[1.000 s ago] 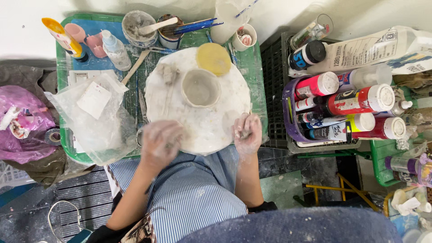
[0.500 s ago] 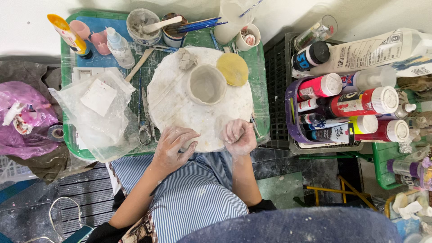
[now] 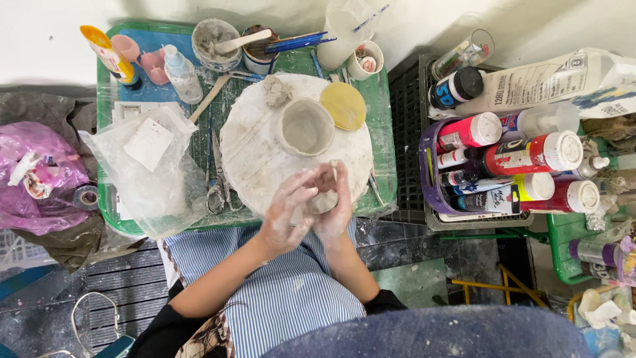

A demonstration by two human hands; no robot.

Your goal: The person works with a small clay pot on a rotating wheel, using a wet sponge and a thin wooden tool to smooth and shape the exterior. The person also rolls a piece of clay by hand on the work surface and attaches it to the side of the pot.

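A green surface point(image 3: 381, 99) carries the work, its front edge running just above a blue striped apron point(image 3: 285, 292). On it lies a round white board point(image 3: 252, 159), smeared with clay and filling the middle from the back row of pots to the front edge; little bare green shows on either side of it. To the left a clear plastic bag point(image 3: 149, 172) with a white square card inside hangs over the front left corner. To the right, off the surface, a purple basket point(image 3: 429, 185) holds paint bottles lying on their sides, caps pointing right: pink, red, and white ones with coloured labels. Behind the basket a long white bottle point(image 3: 543, 79) lies across, label up, beside a black-capped jar point(image 3: 457, 86). Along the back edge stand a grey tub point(image 3: 212, 40) with a stick in it, a cup of blue brushes point(image 3: 262, 53), a yellow tube point(image 3: 106, 53) and a small clear bottle point(image 3: 180, 73).

On the board sits an open clay bowl point(image 3: 306, 126), mouth up, with a yellow disc point(image 3: 343, 106) touching its right side and a rough clay scrap point(image 3: 277, 89) behind it.

At the board's front edge the left hand point(image 3: 288, 212) and right hand point(image 3: 334, 199) are pressed together around a small clay lump point(image 3: 323, 201); each grip is curled on it. It looks roundish, with no clear long axis.
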